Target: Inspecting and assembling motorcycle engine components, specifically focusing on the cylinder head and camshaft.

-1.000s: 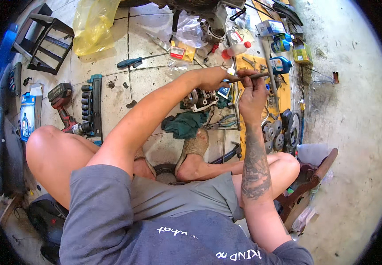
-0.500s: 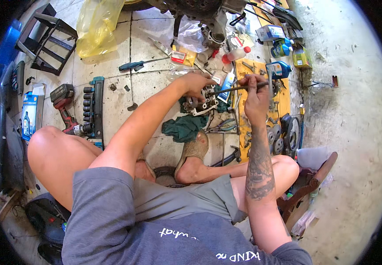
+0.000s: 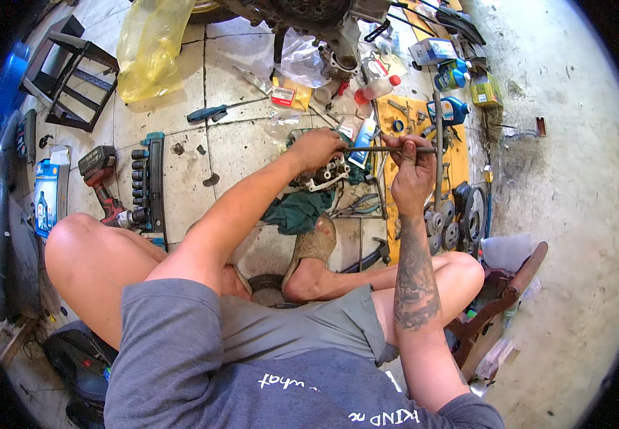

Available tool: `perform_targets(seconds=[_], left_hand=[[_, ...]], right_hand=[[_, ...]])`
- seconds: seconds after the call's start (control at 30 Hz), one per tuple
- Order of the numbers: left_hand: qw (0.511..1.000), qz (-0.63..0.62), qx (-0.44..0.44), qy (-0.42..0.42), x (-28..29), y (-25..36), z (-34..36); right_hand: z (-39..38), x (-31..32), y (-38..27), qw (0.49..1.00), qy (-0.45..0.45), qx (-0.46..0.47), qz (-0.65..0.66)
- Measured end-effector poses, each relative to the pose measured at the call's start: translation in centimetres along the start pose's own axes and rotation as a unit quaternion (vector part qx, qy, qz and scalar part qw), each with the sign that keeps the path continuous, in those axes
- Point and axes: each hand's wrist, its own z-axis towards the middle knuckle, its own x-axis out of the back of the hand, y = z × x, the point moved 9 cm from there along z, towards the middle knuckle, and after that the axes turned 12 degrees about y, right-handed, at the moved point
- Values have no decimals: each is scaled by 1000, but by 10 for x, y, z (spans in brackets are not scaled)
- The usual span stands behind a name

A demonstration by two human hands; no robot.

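Note:
My right hand (image 3: 412,168) is closed around a T-handle wrench (image 3: 377,149), gripping it where the shaft meets the crossbar. The shaft lies nearly level and points left to a small metal engine part, seemingly a cylinder head (image 3: 329,174). Over that part's upper left side curls my left hand (image 3: 315,149), its fingertips by the wrench's far end. The wrench's tip is hidden there. Under and in front of the part lie dark green rags (image 3: 299,210). A blue and white tube (image 3: 363,139) rests just beyond the shaft.
Bolts and small parts cover a yellow sheet (image 3: 394,236) at right, beside oil bottles (image 3: 450,111). Pliers (image 3: 361,205) and a hammer (image 3: 372,256) lie near my foot. At left are a cordless impact driver (image 3: 102,182), a socket rack (image 3: 155,182) and a screwdriver (image 3: 209,113). An engine (image 3: 309,18) stands ahead.
The wrench shaft has gone from slightly tilted to nearly level, and its crossbar has turned. My left hand has closed farther over the engine part, and my right hand has shifted slightly down.

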Motion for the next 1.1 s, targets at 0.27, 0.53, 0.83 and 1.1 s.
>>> perform_targets(seconds=[0.27,0.53,0.83,1.1], left_hand=[[1000,22,14,10,-8,-7,-1],[990,-52,46,123,-3,3,-10],[987,-80,22,141,-3,-4,-16],[964,-79,108,231,1,-20,-29]], right_hand=[[11,-3,1,999,-4,-7,-42],[11,-13,-40,966,21,7,-259],[29,-71,-160,638,-246,485,-546],[64,-62,-74,759,-273,244,-538]])
